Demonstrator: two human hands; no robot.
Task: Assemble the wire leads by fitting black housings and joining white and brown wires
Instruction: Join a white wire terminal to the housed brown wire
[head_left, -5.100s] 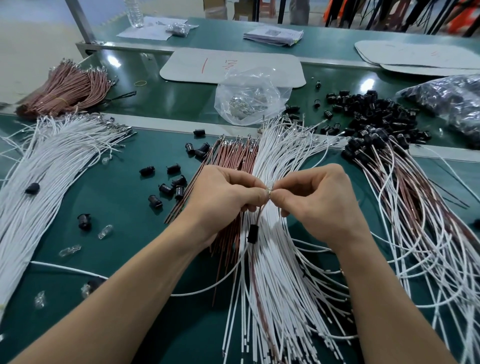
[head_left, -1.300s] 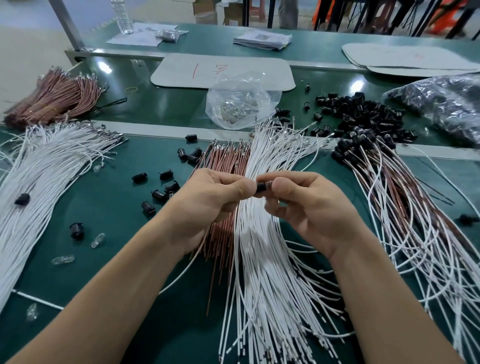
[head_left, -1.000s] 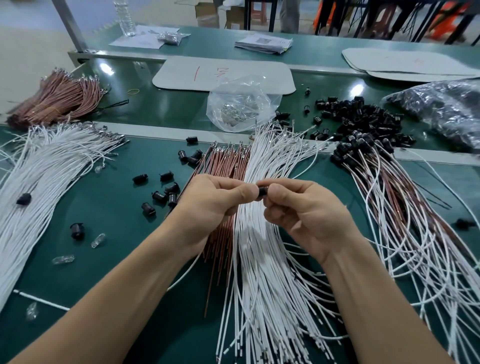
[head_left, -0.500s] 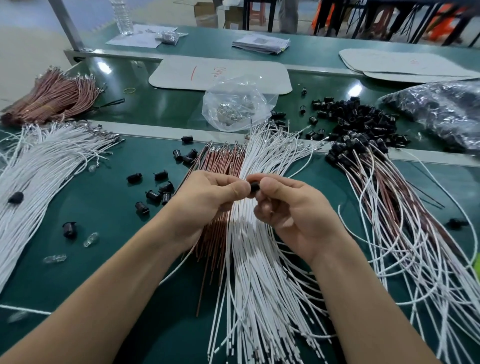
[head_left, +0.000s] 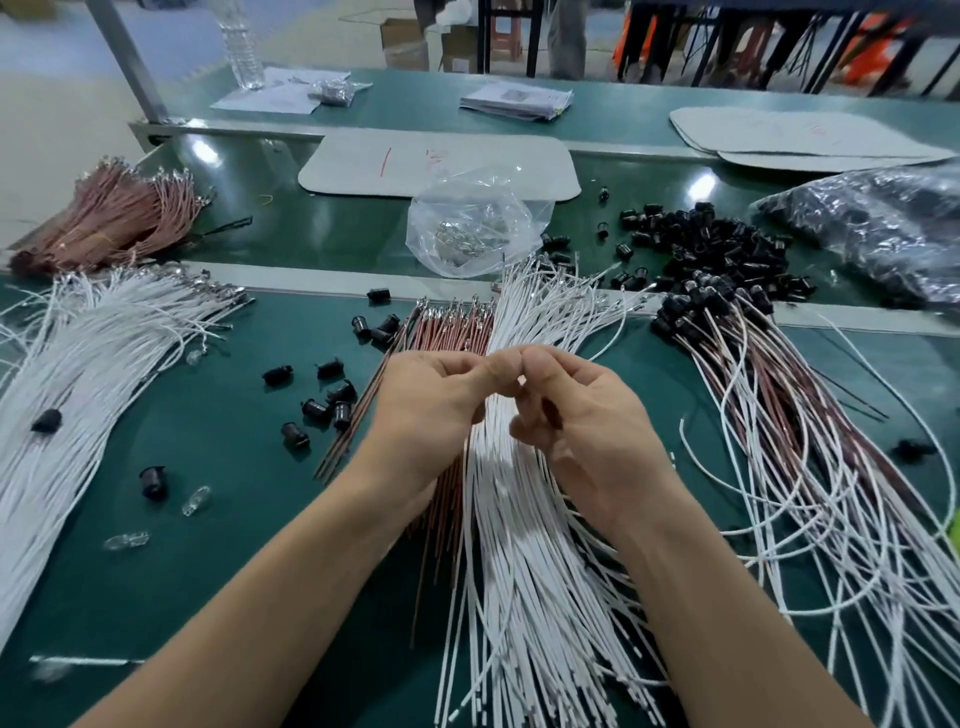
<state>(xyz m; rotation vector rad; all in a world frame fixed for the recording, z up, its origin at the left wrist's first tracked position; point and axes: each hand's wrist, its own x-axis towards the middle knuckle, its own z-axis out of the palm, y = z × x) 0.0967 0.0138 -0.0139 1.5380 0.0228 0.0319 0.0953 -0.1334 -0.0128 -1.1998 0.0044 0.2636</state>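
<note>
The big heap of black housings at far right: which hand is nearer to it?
Right. The right hand lies left of the heap and closer to the person; the left hand lies further left, thumb tips meeting.

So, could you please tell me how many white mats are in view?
3 white mats: one behind the clear bag, two overlapping at far right; others may lie underneath.

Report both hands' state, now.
Left hand: closed, pinching a small part hidden between the thumbs.
Right hand: closed, pinching the same hidden part.
</note>
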